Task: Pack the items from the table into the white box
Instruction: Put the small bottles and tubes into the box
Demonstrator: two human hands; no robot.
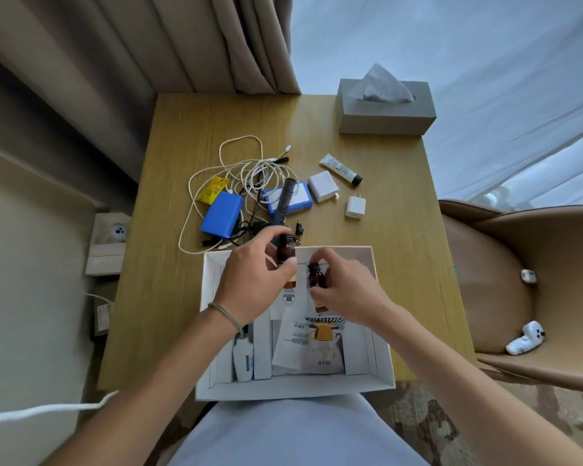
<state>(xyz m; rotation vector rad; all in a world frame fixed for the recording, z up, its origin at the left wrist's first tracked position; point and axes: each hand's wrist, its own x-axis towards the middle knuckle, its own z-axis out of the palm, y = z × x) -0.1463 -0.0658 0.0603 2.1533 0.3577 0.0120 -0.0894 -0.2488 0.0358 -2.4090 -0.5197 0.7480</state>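
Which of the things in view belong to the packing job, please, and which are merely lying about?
Job:
open white cardboard box
two small brown glass bottles, left hand's, right hand's
tangled white cables
blue rectangular pouch
black plastic comb
two white chargers
white tube

Lying about:
grey tissue box
brown leather chair
beige curtain

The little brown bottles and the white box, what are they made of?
Bottles: probably amber glass or plastic, dark, see-through brown, with black caps. White box: looks like matte cardboard, with thin folded walls.
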